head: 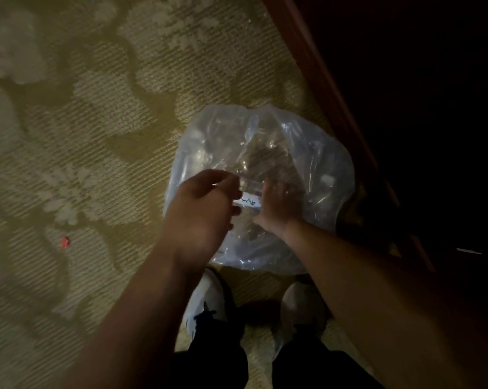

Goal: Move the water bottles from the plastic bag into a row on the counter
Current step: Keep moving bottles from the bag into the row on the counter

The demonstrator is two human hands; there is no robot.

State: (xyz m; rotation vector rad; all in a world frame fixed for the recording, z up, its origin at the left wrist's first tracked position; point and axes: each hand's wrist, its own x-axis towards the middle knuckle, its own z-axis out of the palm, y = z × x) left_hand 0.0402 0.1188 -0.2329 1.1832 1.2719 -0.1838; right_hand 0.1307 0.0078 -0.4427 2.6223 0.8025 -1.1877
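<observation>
Nearest the camera, two pale, light-coloured shoes (209, 299) stand on the floor under dark trouser legs, toes just short of the clear, crumpled plastic bag (315, 153), which suggests the person has planted themselves right over it to work downward with both arms. The left hand (200, 211) hovers over the near-left part of the bag, its fingers (226, 178) curled inward as if pinching the film, though blur keeps me from telling whether they grasp anything. The right hand (279, 206) lies to the right of them, fingers spread and released, pressing flat on or through the plastic, probably to part or steady the mouth. Between the two sets of fingers shows a small white label with dark handwriting (249, 202), which seems to belong to something inside. The water bottles are only hinted at as glinting, brownish clear shapes (262, 155) beyond the fingertips, still in the bag; how many I cannot tell. The loose film itself is the main obstacle to reaching them. Left of the fingers, well apart, a small red scrap (65, 242) lies on the patterned beige-green carpet (82, 122). To the right and beyond rises a dark reddish wooden edge (329, 88), perhaps the base of the surface; its top is not visible.
</observation>
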